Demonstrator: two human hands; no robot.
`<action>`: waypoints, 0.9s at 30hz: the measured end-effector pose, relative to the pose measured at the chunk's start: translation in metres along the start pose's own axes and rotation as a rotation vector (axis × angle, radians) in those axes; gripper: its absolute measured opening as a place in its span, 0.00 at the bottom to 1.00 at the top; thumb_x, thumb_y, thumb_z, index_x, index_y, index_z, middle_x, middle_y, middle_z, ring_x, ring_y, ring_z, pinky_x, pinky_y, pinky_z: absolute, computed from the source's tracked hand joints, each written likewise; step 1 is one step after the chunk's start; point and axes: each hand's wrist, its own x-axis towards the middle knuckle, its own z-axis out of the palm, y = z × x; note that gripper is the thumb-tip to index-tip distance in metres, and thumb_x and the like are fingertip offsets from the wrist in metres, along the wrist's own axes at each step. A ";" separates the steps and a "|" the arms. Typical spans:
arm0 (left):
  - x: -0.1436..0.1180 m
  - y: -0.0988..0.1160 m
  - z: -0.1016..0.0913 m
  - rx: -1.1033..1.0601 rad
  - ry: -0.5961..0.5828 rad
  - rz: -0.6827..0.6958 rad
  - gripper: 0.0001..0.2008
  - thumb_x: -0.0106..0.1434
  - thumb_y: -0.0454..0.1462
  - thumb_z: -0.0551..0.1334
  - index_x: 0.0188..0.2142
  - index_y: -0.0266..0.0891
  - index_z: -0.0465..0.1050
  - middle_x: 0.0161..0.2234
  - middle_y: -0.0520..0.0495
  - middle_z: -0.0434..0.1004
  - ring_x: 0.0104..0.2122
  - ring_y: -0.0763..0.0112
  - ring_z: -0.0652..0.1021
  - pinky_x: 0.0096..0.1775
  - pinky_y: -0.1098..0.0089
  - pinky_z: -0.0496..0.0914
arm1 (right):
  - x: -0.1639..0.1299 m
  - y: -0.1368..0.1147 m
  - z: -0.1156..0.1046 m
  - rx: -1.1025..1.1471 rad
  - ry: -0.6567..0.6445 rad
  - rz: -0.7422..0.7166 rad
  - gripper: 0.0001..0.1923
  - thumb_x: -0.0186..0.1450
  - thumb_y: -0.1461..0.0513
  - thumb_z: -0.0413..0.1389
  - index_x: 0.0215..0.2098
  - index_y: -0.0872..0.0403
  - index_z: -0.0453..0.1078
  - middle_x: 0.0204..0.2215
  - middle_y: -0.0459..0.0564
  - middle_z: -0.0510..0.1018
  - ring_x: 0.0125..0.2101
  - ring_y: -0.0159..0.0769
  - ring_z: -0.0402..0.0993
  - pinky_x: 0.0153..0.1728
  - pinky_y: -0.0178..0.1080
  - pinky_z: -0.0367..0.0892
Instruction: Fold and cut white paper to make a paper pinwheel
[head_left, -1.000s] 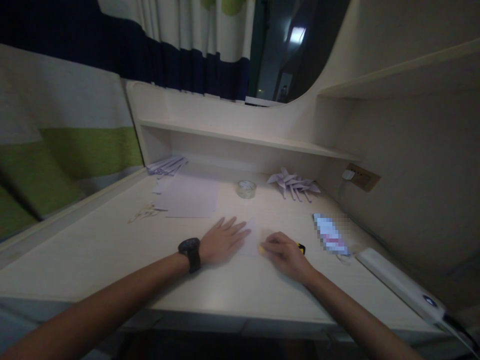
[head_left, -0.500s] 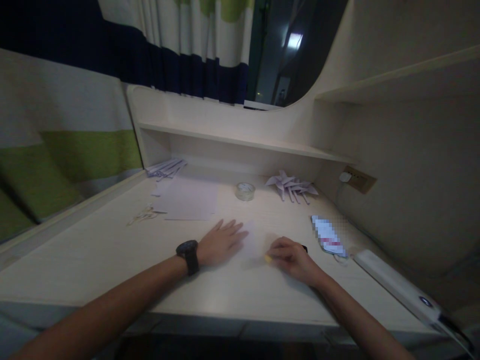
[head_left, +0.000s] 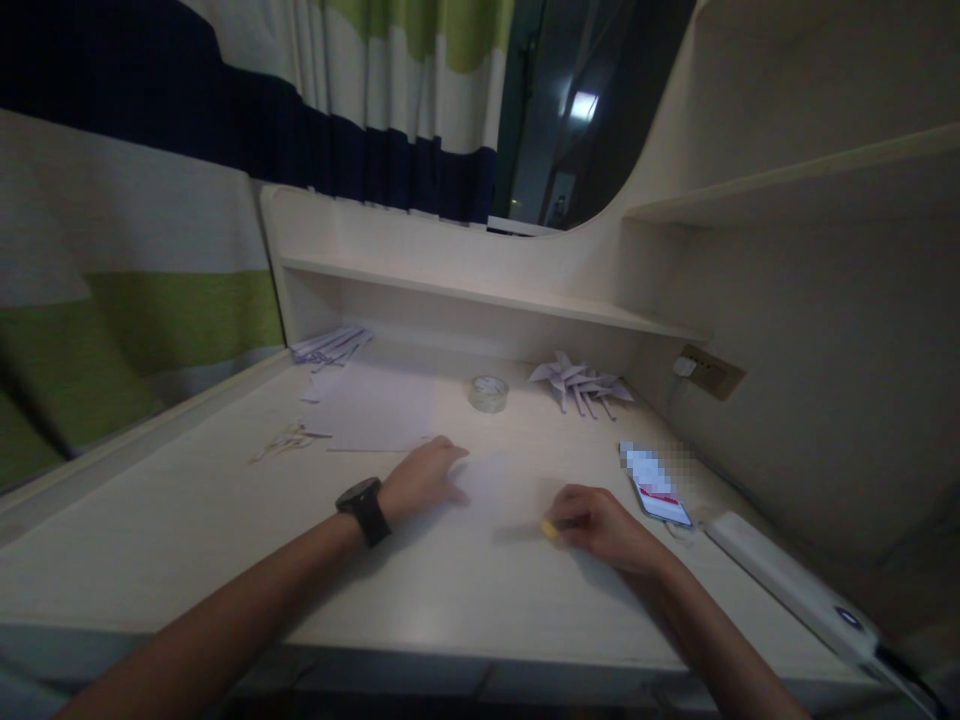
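While a white power strip (head_left: 795, 580) lies nearest, well to the right of the tape roll (head_left: 488, 394), the right hand (head_left: 596, 522) is observed on the near side of that roll, a little to its right. Its fingers are closed on a yellow tool (head_left: 551, 528), from which a thin, blurred grey strip points left, low over the surface (head_left: 420, 590). The left hand (head_left: 424, 478), with a black watch (head_left: 366, 508) at its wrist, is nearer than the roll and to its left; thumb and fingers are parted. A phone (head_left: 658, 490), its screen lit and partly pixelated, lies to the right of the roll and nearer than it. A small pale paper (head_left: 489, 485) is between the hands, on the near side of the roll. Its edges are blurred; whether the left hand touches it cannot be determined. Left of the roll are thin pale pieces (head_left: 289, 438), nature unclear, then large paper sheets (head_left: 379, 410). Paper pinwheels (head_left: 577, 380) lie to its right. Paper rods (head_left: 330, 347) lie farther, at its far left. A shelf (head_left: 465, 297) runs behind the roll.
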 end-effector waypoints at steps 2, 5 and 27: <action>0.000 -0.001 -0.001 -0.013 -0.025 -0.051 0.32 0.51 0.50 0.64 0.52 0.37 0.66 0.46 0.39 0.71 0.43 0.56 0.73 0.43 0.63 0.65 | 0.000 0.004 -0.002 -0.017 -0.018 0.002 0.05 0.57 0.62 0.60 0.32 0.51 0.77 0.30 0.48 0.75 0.32 0.35 0.71 0.34 0.34 0.63; 0.002 -0.002 -0.003 -0.094 -0.074 -0.114 0.38 0.47 0.49 0.67 0.55 0.37 0.64 0.42 0.40 0.73 0.41 0.55 0.73 0.41 0.64 0.65 | -0.001 0.011 -0.006 -0.031 -0.049 0.022 0.05 0.56 0.62 0.60 0.32 0.53 0.77 0.30 0.48 0.74 0.31 0.35 0.71 0.34 0.33 0.62; -0.008 0.024 0.010 0.010 0.054 0.086 0.24 0.56 0.51 0.61 0.48 0.41 0.70 0.49 0.40 0.71 0.49 0.53 0.68 0.49 0.57 0.60 | 0.076 0.069 -0.001 -0.538 0.341 0.601 0.21 0.63 0.52 0.50 0.36 0.60 0.76 0.36 0.61 0.76 0.37 0.42 0.73 0.36 0.36 0.60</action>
